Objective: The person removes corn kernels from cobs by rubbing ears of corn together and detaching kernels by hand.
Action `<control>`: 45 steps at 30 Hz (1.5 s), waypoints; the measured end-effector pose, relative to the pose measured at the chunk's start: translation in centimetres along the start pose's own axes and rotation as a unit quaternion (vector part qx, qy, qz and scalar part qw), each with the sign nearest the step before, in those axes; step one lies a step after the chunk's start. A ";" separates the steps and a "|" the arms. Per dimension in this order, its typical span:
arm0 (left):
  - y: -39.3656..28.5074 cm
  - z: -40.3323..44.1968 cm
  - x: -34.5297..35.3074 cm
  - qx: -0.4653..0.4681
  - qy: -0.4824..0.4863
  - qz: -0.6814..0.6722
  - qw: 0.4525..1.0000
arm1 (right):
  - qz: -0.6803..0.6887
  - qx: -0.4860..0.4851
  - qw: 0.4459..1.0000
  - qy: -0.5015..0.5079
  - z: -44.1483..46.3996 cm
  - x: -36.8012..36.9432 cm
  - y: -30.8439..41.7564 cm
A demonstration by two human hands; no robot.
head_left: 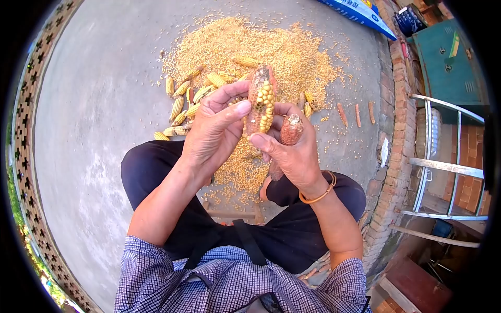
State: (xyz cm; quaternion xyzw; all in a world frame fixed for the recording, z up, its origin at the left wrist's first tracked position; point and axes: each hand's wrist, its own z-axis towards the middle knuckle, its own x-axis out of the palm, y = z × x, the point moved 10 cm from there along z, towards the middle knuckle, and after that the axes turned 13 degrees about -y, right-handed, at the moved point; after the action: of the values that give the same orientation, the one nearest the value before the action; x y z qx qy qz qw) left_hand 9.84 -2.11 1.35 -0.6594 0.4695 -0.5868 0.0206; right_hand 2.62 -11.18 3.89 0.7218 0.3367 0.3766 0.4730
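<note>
Both hands hold a partly stripped corn cob (265,101) upright, with yellow kernels left on its right side and bare reddish core on the left. My left hand (219,125) grips it from the left, thumb on its face. My right hand (295,151) pinches its lower end and also holds a bare reddish cob (291,130) between palm and fingers. Beyond the hands, a wide pile of loose kernels (292,52) covers part of the grey floor. Several yellow ears of corn (177,108) lie at the pile's left edge.
Bare cobs (357,115) lie on the floor to the right. A brick edging (399,115), a metal ladder (449,166) and a green cabinet (451,62) stand farther right. A blue bag (360,13) is at the top. A low wooden stool (229,213) shows between the legs.
</note>
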 end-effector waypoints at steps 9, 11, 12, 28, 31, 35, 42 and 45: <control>-0.2 -0.2 0.6 -0.030 -0.003 -0.033 0.999 | 0.006 -0.002 1.000 0.017 -0.1 0.1 0.5; -0.3 -0.1 0.6 -0.033 -0.002 -0.030 0.999 | 0.018 0.016 0.999 0.036 0.1 0.3 0.2; -0.1 -0.2 0.5 -0.037 -0.005 -0.030 0.999 | 0.028 0.034 0.998 0.046 0.2 0.4 -0.1; 1.1 0.1 -0.3 -0.046 -0.007 0.064 0.997 | 0.039 0.096 0.992 0.069 -0.4 0.5 -1.4; 1.1 0.0 -0.2 -0.042 -0.010 0.069 0.997 | 0.030 0.099 0.992 0.066 -0.1 0.4 -1.5; 1.2 -0.1 0.0 -0.056 -0.004 0.043 0.998 | 0.024 0.092 0.994 0.060 0.0 0.4 -1.5; 1.9 0.2 -0.3 -0.053 -0.007 0.034 0.998 | 0.065 0.116 0.991 0.028 -0.1 0.1 -1.6; 2.2 0.1 -0.1 -0.062 -0.012 0.016 0.998 | 0.067 0.126 0.990 0.013 -0.2 -0.2 -1.5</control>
State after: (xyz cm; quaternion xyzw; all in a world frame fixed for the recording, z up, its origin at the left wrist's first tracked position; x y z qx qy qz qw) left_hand 8.65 -3.35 -0.01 -0.6587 0.5154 -0.5482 -0.0047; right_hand 2.17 -10.74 2.52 0.7919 0.3383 0.3713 0.3472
